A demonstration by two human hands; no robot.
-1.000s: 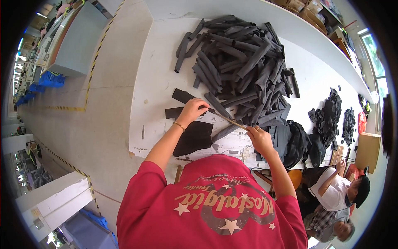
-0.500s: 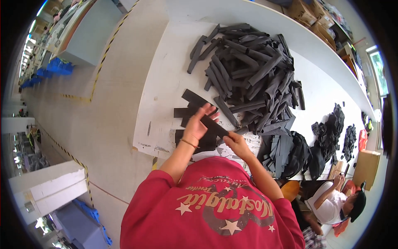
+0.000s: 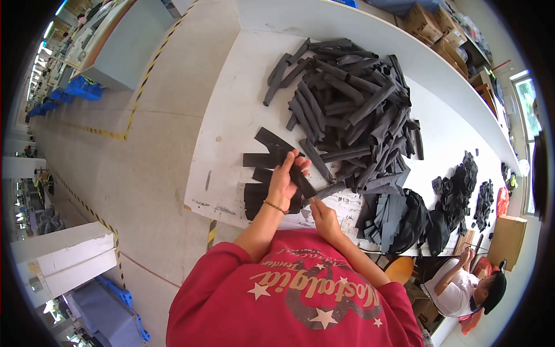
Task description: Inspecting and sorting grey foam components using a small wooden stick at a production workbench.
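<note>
My left hand point(image 3: 283, 183) is curled around a black fabric strip point(image 3: 303, 181), its fingers bent over the upper part. At the strip's near end, my right hand point(image 3: 324, 217) pinches the tip between thumb and fingers. Left of and beneath my left hand lie several flat black strips point(image 3: 259, 159), fanned out on the white table point(image 3: 228, 121). Nearer to me is a layered stack of dark strips point(image 3: 255, 199), partly hidden by my left wrist. Beyond my hands rises a large heap of rolled or folded dark grey strips point(image 3: 352, 104).
To the right lie grey flat pieces point(image 3: 388, 215), black fabric bundles point(image 3: 411, 222) and dark piles point(image 3: 459, 176). A raised white ledge point(image 3: 347, 26) runs along the table's far side. A person in white point(image 3: 457, 286) sits at the right. Yellow-black tape point(image 3: 134, 107) marks the floor at left.
The held strip has swung to a steeper angle, its near end coming closer to my body. My right hand moved toward me with it, and my left fingers curled from spread to closed.
</note>
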